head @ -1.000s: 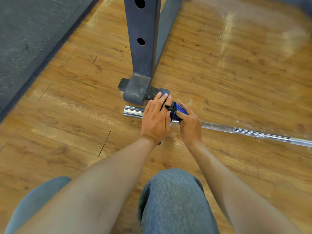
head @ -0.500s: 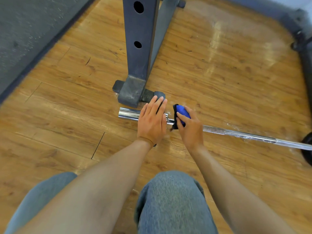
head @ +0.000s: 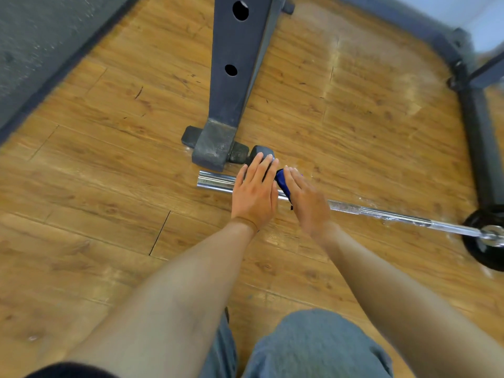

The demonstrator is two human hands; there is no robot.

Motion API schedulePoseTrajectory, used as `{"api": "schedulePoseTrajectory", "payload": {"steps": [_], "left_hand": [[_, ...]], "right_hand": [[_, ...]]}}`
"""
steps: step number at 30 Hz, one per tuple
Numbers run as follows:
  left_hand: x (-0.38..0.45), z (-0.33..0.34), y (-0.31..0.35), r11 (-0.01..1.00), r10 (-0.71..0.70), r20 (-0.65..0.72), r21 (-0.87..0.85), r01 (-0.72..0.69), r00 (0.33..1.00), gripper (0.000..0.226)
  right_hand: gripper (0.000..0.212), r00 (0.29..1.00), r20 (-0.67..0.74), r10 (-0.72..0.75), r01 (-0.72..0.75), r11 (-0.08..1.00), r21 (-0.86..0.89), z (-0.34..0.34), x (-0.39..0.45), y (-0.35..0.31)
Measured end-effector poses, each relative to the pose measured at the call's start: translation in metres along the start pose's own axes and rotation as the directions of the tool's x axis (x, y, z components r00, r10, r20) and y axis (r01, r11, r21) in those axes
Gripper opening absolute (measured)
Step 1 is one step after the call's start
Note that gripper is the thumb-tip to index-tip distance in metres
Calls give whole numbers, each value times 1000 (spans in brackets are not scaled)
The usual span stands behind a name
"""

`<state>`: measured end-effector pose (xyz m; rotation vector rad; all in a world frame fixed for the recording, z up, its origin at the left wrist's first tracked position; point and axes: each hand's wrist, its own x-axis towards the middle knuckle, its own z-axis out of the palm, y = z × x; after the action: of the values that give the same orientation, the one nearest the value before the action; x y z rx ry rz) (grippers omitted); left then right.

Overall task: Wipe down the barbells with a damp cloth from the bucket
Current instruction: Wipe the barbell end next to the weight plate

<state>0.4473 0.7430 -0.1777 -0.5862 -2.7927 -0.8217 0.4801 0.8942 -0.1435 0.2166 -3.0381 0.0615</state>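
I am pressing my left hand [head: 255, 193], fingers flat, on the barbell [head: 381, 212] lying on the floor, while my right hand [head: 306, 199], blurred but seemingly flat-fingered, is pushing the blue cloth [head: 282, 184] against it. The bar may be rolling if my left palm slips.

Wooden floor [head: 341, 110] (scuffed) bears barbell [head: 381, 214]; rack foot [head: 212, 148] beside it.

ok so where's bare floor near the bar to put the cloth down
Bare wood floor lies left of the barbell sleeve end, bordered by the grey mat. More lies beyond the bar, between the rack post and the black frame. It is crowded where both hands, left and right, meet the blue cloth.
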Motion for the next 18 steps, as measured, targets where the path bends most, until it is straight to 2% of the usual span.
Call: {"api": "schedulePoseTrajectory", "payload": {"steps": [3, 7, 9, 12, 15, 18], "left_hand": [[7, 0, 0, 1000, 2, 3, 7, -2, 1000, 50], [12, 0, 1, 1000, 11, 1, 28, -11, 1000, 50], [19, 0, 2, 999, 12, 1, 47, -12, 1000, 50], [27, 1, 3, 995, 8, 16, 103, -9, 1000, 52], [34, -1, 3, 991, 5, -8, 132, -4, 1000, 52], [38, 4, 5, 988, 12, -48, 155, -4, 999, 51]], "right_hand": [[89, 994, 53, -93, 99, 987, -124, -8, 7, 10], [75, 995, 79, -64, 76, 985, -156, -7, 17, 19], [73, 995, 92, -44, 54, 992, -112, 4, 20, 28], [93, 985, 170, -25, 20, 999, 30, 20, 24, 41], [80, 983, 182, -3, -28, 985, 170, 42, 23, 39], [73, 998, 59, 14, -31, 956, 291, 72, 9, 21]]}}
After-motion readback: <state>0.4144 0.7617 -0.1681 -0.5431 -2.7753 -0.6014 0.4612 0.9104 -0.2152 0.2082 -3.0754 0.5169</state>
